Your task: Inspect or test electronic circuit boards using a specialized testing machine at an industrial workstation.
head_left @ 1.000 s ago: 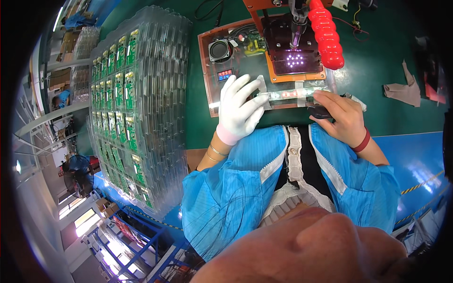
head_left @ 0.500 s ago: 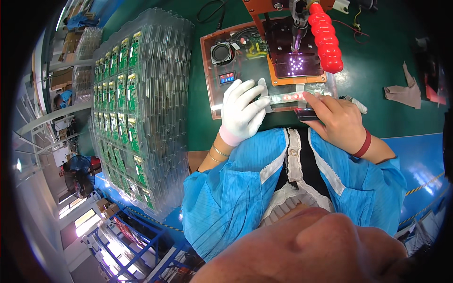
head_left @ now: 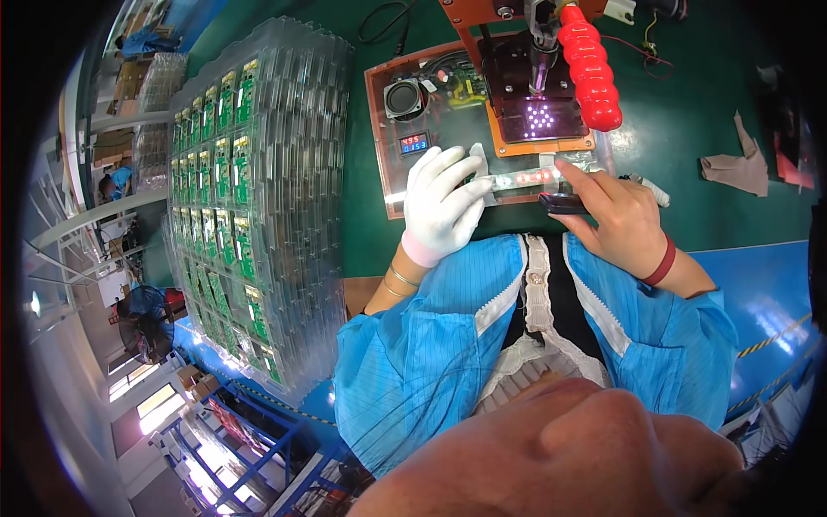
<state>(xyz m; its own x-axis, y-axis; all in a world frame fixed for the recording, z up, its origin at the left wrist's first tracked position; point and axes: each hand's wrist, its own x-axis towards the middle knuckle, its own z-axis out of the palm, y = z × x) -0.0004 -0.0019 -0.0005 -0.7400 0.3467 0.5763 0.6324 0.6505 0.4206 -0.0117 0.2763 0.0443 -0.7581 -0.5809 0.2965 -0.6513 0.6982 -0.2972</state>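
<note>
Left grip (head_left: 441,202), in a white glove: fingers loosely spread and bent, nothing seen enclosed, index tip at the left end of a narrow strip (head_left: 523,179) with glowing red spots. Right grip (head_left: 622,215), bare: closed on a dark object (head_left: 560,204), thumb along its lower edge, part of it hidden under the hand; index reaches out to the strip's right end. Can't tell how hard either presses.

Strip lies just right of upper centre, across the front of a clear-topped fixture box (head_left: 389,191) with orange sides, between the two hands. Pale tape (head_left: 548,161) sits by the index tip.

On the box: round black speaker (head_left: 403,99), small red/blue digital display (head_left: 413,143) below it. Right of those, an orange plate (head_left: 547,148) under a dark panel (head_left: 504,82) with a cluster of whitish-violet lit dots (head_left: 540,116). Red ribbed handle (head_left: 590,73) hangs over, top of frame.

Left of centre: tall stack of clear trays (head_left: 301,189), green circuit boards (head_left: 246,90) in rows on the exposed face. Green tabletop (head_left: 680,95) under the box; brown cloth (head_left: 738,164) on it, upper right.
</note>
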